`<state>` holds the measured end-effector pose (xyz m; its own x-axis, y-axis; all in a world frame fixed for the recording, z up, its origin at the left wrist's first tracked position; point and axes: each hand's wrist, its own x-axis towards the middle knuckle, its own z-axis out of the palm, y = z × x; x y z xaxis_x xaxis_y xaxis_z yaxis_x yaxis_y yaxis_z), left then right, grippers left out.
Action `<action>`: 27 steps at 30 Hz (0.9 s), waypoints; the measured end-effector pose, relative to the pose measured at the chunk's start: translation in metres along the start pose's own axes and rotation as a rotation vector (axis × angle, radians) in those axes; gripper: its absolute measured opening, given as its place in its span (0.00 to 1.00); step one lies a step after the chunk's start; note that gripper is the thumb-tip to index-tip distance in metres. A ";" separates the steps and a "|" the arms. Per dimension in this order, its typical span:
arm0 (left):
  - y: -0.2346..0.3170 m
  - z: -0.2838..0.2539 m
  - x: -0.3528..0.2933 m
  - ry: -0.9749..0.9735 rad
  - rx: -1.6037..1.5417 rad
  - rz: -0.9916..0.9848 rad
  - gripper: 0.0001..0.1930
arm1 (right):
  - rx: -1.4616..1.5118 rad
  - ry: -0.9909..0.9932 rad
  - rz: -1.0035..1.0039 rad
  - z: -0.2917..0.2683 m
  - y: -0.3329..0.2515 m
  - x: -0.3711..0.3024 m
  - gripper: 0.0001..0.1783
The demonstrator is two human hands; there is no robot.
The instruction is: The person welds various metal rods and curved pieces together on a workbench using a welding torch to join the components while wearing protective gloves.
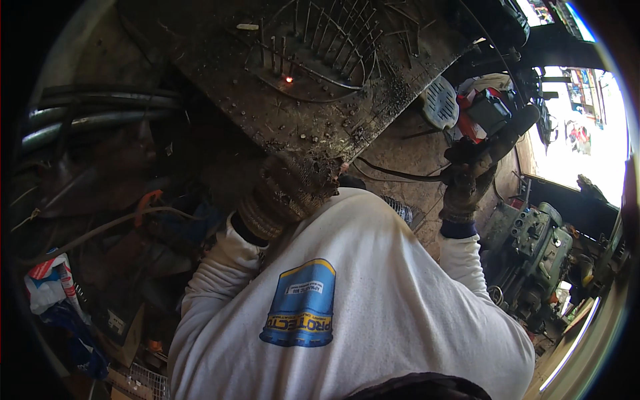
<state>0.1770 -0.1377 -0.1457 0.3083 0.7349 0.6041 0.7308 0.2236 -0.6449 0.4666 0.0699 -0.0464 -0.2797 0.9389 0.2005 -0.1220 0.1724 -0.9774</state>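
Lettering stands on the chest of the person's white long-sleeved shirt (pixel 407 293), inside a blue-and-yellow bucket-shaped print (pixel 300 307): large dark characters on the yellow lower band (pixel 297 323), smaller ones on a white panel (pixel 303 288) above, all appearing upside down. At left, a red-and-white packet's (pixel 48 283) markings are too small to read.

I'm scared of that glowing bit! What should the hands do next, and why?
Maybe let the glowing spot cool before the left hand goes near: it shines orange-red beside upright rods, so it's probably hot, and that hand is by the near corner of the table.
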 end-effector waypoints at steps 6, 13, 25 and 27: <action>-0.005 -0.008 0.019 -0.058 0.313 -0.068 0.27 | -0.099 0.025 -0.059 -0.001 0.020 0.036 0.48; 0.006 -0.027 0.036 -0.336 0.414 0.140 0.28 | 0.022 -0.093 -0.103 -0.007 0.030 0.083 0.42; 0.016 -0.024 0.036 -0.542 0.007 0.074 0.25 | 0.067 -0.146 -0.043 -0.030 0.063 0.119 0.46; 0.012 -0.024 0.044 -0.506 0.155 0.092 0.23 | 0.096 -0.205 -0.028 -0.031 0.064 0.128 0.47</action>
<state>0.2139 -0.1177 -0.1161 0.0068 0.9643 0.2648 0.6044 0.2070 -0.7693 0.4523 0.2098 -0.0852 -0.4619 0.8521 0.2460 -0.2199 0.1587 -0.9625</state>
